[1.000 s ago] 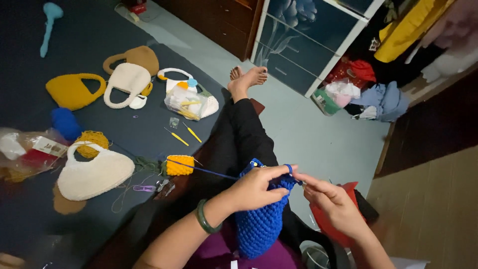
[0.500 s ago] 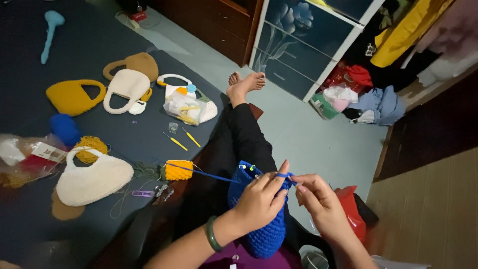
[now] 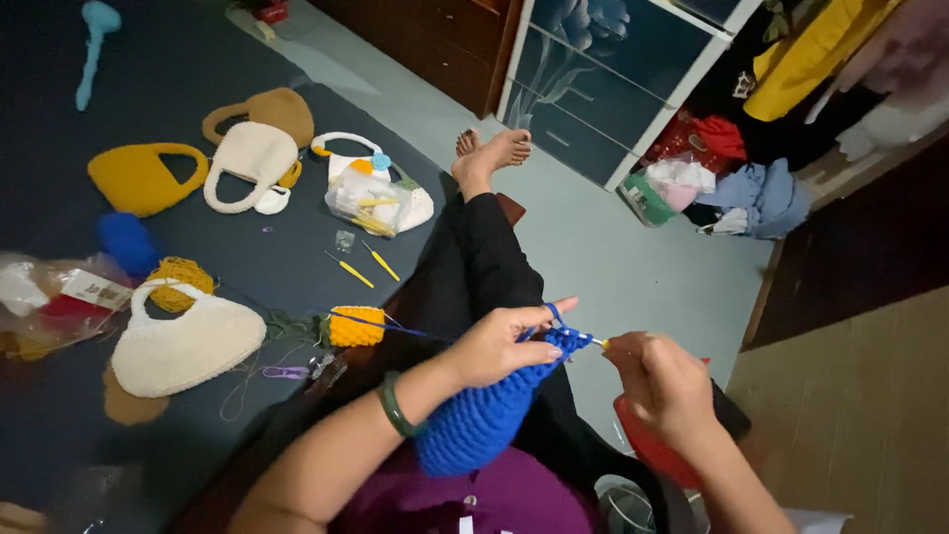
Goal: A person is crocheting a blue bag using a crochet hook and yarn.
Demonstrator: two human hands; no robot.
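Observation:
My left hand (image 3: 506, 344) grips the top edge of a blue crocheted piece (image 3: 479, 420) that hangs over my lap. A blue strand (image 3: 381, 321) runs from it over my fingers to the left, toward a small yellow crocheted piece (image 3: 355, 327) on the mat. My right hand (image 3: 660, 384) is closed on a crochet hook (image 3: 596, 341) whose tip meets the blue piece's upper edge. A green bangle (image 3: 393, 407) sits on my left wrist. My legs in black trousers (image 3: 474, 259) stretch out ahead.
On the dark mat (image 3: 178, 59) lie several crocheted bags: a yellow one (image 3: 138, 178), cream ones (image 3: 247, 163) (image 3: 188, 341), a tan one (image 3: 272, 107). Two yellow-handled hooks (image 3: 361, 267), scissors (image 3: 292, 372), a clear pouch (image 3: 368, 203) and a blue yarn ball (image 3: 127, 240) lie nearby. A dark cabinet (image 3: 613, 79) and clothes pile (image 3: 732, 188) stand ahead.
The view shifted slightly. Both hands stayed on the blue piece, and the right hand moved a little away from the left with the hook at the edge.

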